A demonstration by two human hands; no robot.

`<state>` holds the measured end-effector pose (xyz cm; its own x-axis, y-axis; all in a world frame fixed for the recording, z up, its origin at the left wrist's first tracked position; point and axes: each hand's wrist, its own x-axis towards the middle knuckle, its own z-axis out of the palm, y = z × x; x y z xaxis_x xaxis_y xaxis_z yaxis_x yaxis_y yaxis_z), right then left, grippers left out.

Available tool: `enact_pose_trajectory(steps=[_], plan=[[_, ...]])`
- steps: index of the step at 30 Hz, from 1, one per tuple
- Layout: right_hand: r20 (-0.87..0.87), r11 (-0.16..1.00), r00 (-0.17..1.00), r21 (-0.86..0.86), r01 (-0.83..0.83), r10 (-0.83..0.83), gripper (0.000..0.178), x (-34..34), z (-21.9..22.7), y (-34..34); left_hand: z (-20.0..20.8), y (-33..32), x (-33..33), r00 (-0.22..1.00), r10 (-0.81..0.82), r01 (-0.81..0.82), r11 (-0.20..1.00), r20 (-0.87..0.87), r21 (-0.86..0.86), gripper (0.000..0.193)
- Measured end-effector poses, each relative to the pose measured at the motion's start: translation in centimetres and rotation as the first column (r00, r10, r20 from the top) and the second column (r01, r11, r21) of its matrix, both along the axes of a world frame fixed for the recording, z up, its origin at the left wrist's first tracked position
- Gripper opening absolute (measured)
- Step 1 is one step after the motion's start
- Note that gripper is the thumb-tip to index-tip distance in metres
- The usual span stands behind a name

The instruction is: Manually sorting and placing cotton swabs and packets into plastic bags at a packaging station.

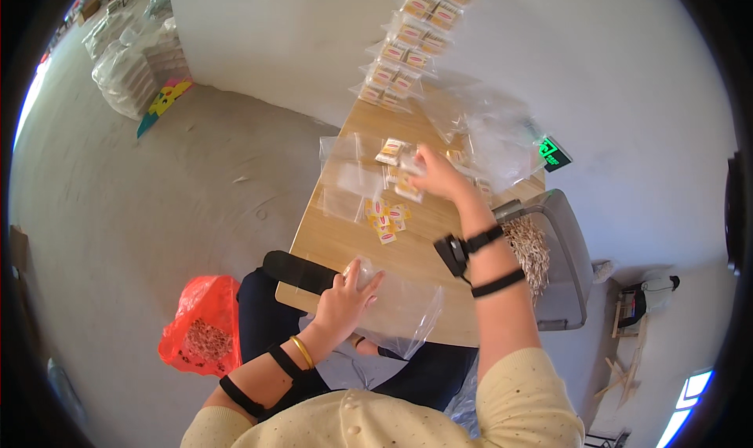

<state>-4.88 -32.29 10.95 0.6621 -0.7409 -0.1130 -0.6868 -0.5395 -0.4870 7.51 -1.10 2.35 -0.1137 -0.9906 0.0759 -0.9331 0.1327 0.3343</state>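
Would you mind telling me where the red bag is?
In the head view, the red bag sits on the floor at lower left, beside the left leg.

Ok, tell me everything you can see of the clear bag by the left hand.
The clear bag looks like thin, soft plastic, see-through with shiny creases and a bright fold along its right side. It lies loosely spread at the near edge of the wooden table, its lower corner reaching past that edge. The left hand touches its upper left end, where the plastic bunches up. No contents show in the visible part; whether its mouth is open, I cannot tell.
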Motion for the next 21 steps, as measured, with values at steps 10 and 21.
enact_pose_trajectory(steps=[10,21], plan=[[-0.407,0.939,0.86,-0.276,0.203,-0.306,0.047,-14.9,-7.5,14.2,0.7,-0.2,-1.0,1.0,0.016,-0.017,0.998,0.025,0.055,0.058],[0.316,0.694,0.659,-0.002,0.72,-0.683,0.039,-19.1,-11.3,20.8,0.1,-0.2,-1.0,0.999,-0.023,0.024,0.998,0.025,-0.065,0.053]])
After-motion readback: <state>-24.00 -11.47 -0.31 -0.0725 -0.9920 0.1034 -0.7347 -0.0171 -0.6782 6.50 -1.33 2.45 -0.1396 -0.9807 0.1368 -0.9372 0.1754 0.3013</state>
